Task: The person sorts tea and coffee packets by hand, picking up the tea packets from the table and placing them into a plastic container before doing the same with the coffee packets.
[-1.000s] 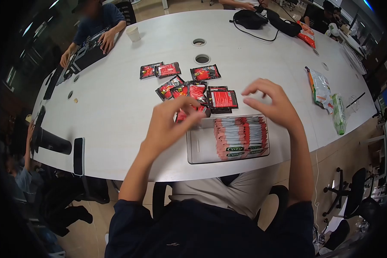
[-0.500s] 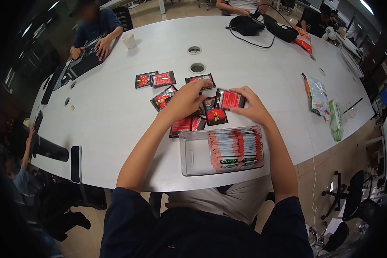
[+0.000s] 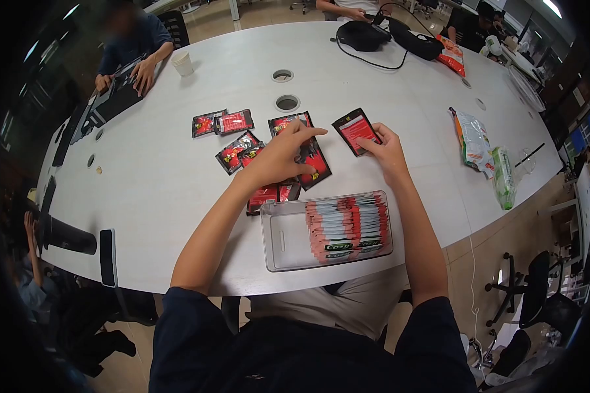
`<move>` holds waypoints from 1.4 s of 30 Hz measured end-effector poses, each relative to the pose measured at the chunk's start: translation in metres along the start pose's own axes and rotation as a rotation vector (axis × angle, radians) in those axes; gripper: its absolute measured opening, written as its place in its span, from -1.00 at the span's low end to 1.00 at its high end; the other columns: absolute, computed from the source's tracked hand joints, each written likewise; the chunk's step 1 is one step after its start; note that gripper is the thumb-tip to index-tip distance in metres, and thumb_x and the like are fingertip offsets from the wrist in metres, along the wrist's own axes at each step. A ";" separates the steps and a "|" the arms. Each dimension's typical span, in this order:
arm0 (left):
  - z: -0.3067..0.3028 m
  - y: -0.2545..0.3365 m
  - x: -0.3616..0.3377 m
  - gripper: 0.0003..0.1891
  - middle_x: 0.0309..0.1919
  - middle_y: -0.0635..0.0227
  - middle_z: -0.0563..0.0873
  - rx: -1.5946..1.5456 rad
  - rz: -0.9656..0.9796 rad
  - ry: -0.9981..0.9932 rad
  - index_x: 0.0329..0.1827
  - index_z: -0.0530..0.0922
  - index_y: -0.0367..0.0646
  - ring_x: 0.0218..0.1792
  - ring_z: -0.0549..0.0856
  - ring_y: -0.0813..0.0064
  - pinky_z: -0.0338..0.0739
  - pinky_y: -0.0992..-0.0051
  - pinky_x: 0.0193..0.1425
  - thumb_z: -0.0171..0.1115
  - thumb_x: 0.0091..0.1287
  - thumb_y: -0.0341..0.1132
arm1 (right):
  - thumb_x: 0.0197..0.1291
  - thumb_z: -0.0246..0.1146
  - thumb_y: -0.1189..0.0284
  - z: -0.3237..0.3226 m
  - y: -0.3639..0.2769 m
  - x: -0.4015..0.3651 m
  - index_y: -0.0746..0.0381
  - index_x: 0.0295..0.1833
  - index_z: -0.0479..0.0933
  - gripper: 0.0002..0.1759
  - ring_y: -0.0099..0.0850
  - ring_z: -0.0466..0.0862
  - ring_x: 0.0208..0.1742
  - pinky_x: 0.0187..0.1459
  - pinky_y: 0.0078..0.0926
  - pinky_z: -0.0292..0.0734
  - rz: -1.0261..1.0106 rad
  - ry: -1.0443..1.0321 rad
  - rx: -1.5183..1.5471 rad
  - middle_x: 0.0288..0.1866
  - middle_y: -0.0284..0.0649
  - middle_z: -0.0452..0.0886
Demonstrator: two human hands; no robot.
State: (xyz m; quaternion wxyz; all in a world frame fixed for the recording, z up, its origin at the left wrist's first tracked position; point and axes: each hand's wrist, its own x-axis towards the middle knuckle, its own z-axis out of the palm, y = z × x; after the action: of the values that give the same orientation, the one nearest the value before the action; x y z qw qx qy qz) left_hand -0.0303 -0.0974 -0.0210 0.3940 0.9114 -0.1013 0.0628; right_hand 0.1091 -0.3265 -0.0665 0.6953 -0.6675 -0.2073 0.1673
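Observation:
Several red-and-black sachets (image 3: 233,154) lie scattered on the white table (image 3: 164,190) in front of me. My right hand (image 3: 387,152) holds one red-and-black sachet (image 3: 356,131) tilted up off the table by its lower edge. My left hand (image 3: 280,157) lies flat over the middle of the pile, its fingers stretched toward a sachet (image 3: 288,120) at the far side. Just nearer to me stands a clear plastic tray (image 3: 282,239) with a tight row of pink-and-white sachets (image 3: 346,226) upright in its right half.
A person at the far left works at a laptop (image 3: 115,98), a paper cup (image 3: 183,63) beside them. Black bags (image 3: 364,34) and a cable sit at the far edge, snack bags (image 3: 472,137) at the right. A phone (image 3: 107,257) and black flask (image 3: 65,237) lie at the left.
Both hands dropped from above the tray onto the pile. My right hand picked up one sachet and carried it to the right; my left hand spread over the other sachets.

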 end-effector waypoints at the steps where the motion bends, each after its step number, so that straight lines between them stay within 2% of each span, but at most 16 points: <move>1: 0.000 -0.001 0.001 -0.25 -0.07 0.21 0.51 0.002 0.006 0.000 0.38 0.48 -0.05 0.04 0.56 0.27 0.51 0.33 0.19 0.57 0.06 -0.43 | 0.20 0.41 0.53 0.000 -0.001 -0.001 0.31 0.06 0.58 -0.68 -0.59 0.70 -0.18 -0.05 -0.55 0.63 0.032 0.004 0.064 -0.15 -0.27 0.73; 3: 0.000 -0.006 0.004 -0.40 -0.13 0.31 0.49 0.080 0.029 0.209 0.20 0.54 -0.11 -0.13 0.56 0.42 0.52 0.44 0.03 0.59 0.05 -0.45 | 0.23 0.37 0.52 -0.002 0.002 0.001 0.31 0.09 0.55 -0.67 -0.56 0.71 -0.16 -0.01 -0.52 0.64 0.016 0.008 0.075 -0.13 -0.25 0.74; 4: -0.001 -0.009 0.005 -0.40 -0.13 0.31 0.49 0.081 0.035 0.209 0.20 0.54 -0.11 -0.13 0.56 0.42 0.52 0.44 0.03 0.59 0.05 -0.45 | 0.25 0.33 0.51 -0.002 0.003 0.002 0.30 0.13 0.53 -0.66 -0.53 0.72 -0.14 0.02 -0.48 0.65 0.006 0.008 0.086 -0.11 -0.24 0.74; 6: -0.002 -0.014 0.008 -0.51 -0.23 0.44 0.48 -0.100 -0.177 0.326 0.07 0.55 -0.13 -0.25 0.53 0.57 0.50 0.53 -0.11 0.60 0.08 -0.44 | 0.28 0.30 0.49 0.008 -0.016 -0.007 0.29 0.15 0.51 -0.66 -0.49 0.73 -0.11 0.05 -0.46 0.64 0.034 0.006 0.162 -0.10 -0.23 0.74; 7: 0.000 -0.019 0.009 -0.55 -0.33 0.54 0.43 -0.194 -0.157 0.382 0.05 0.56 -0.10 -0.29 0.51 0.68 0.47 0.59 -0.17 0.59 0.13 -0.41 | 0.30 0.27 0.47 0.011 -0.023 -0.009 0.27 0.18 0.48 -0.65 -0.46 0.73 -0.09 0.07 -0.45 0.63 0.065 -0.001 0.240 -0.08 -0.22 0.74; 10: 0.001 -0.007 0.007 -0.61 -0.32 0.56 0.52 -0.216 -0.238 0.448 0.01 0.55 -0.11 -0.25 0.55 0.69 0.48 0.59 -0.17 0.56 0.18 -0.38 | 0.32 0.20 0.47 0.008 -0.015 -0.005 0.24 0.21 0.44 -0.64 -0.43 0.71 -0.03 0.13 -0.44 0.56 0.093 -0.043 0.266 -0.01 -0.23 0.70; 11: 0.003 -0.010 0.009 -0.61 -0.32 0.56 0.52 -0.216 -0.236 0.448 0.01 0.55 -0.11 -0.25 0.55 0.69 0.48 0.59 -0.17 0.56 0.18 -0.38 | 0.32 0.20 0.47 0.006 -0.011 -0.004 0.24 0.21 0.44 -0.64 -0.43 0.71 -0.03 0.13 -0.44 0.56 0.091 -0.042 0.266 -0.01 -0.23 0.70; 13: 0.008 -0.019 0.011 -0.64 -0.25 0.52 0.64 -0.562 -0.305 0.330 -0.01 0.54 -0.09 -0.20 0.60 0.69 0.49 0.59 -0.13 0.54 0.22 -0.36 | 0.38 0.22 0.42 0.002 -0.002 -0.004 0.21 0.21 0.42 -0.66 -0.46 0.67 0.00 0.16 -0.45 0.50 0.023 -0.138 0.209 0.08 -0.25 0.63; 17: 0.011 -0.013 0.010 -0.67 -0.19 0.48 0.73 -0.676 -0.287 0.303 0.00 0.55 -0.08 -0.14 0.65 0.70 0.51 0.58 -0.04 0.50 0.26 -0.36 | 0.45 0.22 0.31 -0.004 0.009 0.000 0.19 0.19 0.40 -0.68 -0.50 0.63 0.05 0.13 -0.46 0.48 -0.013 -0.323 0.277 0.11 -0.28 0.57; 20: 0.009 -0.006 0.009 -0.71 -0.17 0.47 0.74 -0.801 -0.430 0.237 -0.02 0.53 -0.06 -0.10 0.66 0.73 0.51 0.59 0.02 0.46 0.29 -0.40 | 0.46 0.26 0.30 0.010 -0.001 -0.006 0.18 0.21 0.38 -0.66 -0.54 0.60 0.09 0.06 -0.49 0.48 -0.057 -0.369 0.442 0.10 -0.29 0.56; 23: 0.010 -0.001 0.008 -0.65 -0.09 0.46 0.74 -0.913 -0.400 0.215 0.13 0.55 -0.10 -0.10 0.67 0.73 0.53 0.60 0.04 0.41 0.31 -0.45 | 0.38 0.31 0.46 0.013 0.001 -0.006 0.21 0.30 0.35 -0.55 -0.56 0.57 0.12 0.03 -0.55 0.49 -0.112 -0.245 0.305 0.11 -0.28 0.55; 25: 0.011 0.002 0.008 -0.50 0.03 0.41 0.71 -0.923 -0.323 0.192 0.34 0.51 -0.16 -0.05 0.69 0.68 0.54 0.58 0.09 0.34 0.31 -0.53 | 0.30 0.33 0.59 0.016 -0.008 -0.010 0.24 0.39 0.31 -0.42 -0.54 0.58 0.14 0.03 -0.57 0.50 -0.098 -0.182 0.222 0.14 -0.27 0.53; 28: 0.017 0.001 0.009 -0.40 0.12 0.36 0.68 -0.871 -0.271 0.158 0.46 0.42 -0.22 0.01 0.70 0.63 0.56 0.57 0.13 0.28 0.31 -0.59 | 0.27 0.33 0.61 0.016 -0.009 -0.010 0.26 0.44 0.28 -0.35 -0.52 0.58 0.15 0.06 -0.55 0.51 -0.086 -0.220 0.194 0.14 -0.27 0.52; 33: 0.016 0.004 0.010 -0.47 0.14 0.33 0.66 -0.811 -0.263 0.058 0.37 0.47 -0.25 0.03 0.69 0.61 0.55 0.57 0.13 0.31 0.30 -0.58 | 0.25 0.36 0.60 0.019 0.000 -0.009 0.24 0.26 0.36 -0.50 -0.51 0.57 0.14 0.09 -0.54 0.51 -0.051 -0.270 0.176 0.09 -0.30 0.51; 36: 0.014 0.011 0.009 -0.58 0.10 0.36 0.66 -0.732 -0.417 0.042 0.25 0.50 -0.23 0.02 0.69 0.61 0.55 0.56 0.13 0.38 0.34 -0.49 | 0.24 0.39 0.57 0.019 0.004 -0.009 0.22 0.13 0.40 -0.60 -0.54 0.56 0.13 0.11 -0.55 0.51 -0.041 -0.315 0.158 0.03 -0.33 0.52; 42: 0.032 -0.010 0.011 -0.67 -0.04 0.43 0.63 -0.602 -0.100 0.102 0.12 0.49 -0.18 -0.04 0.64 0.64 0.55 0.57 0.02 0.41 0.37 -0.39 | 0.22 0.47 0.49 0.016 0.008 -0.006 0.21 0.03 0.45 -0.64 -0.58 0.56 0.07 0.04 -0.57 0.52 -0.079 -0.400 -0.017 -0.02 -0.37 0.54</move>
State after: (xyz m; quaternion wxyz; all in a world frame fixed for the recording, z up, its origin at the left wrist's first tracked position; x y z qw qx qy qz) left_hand -0.0163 -0.1151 -0.0476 0.6533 0.7534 -0.0503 0.0560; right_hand 0.0961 -0.3151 -0.0745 0.6405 -0.6183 -0.3686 0.2675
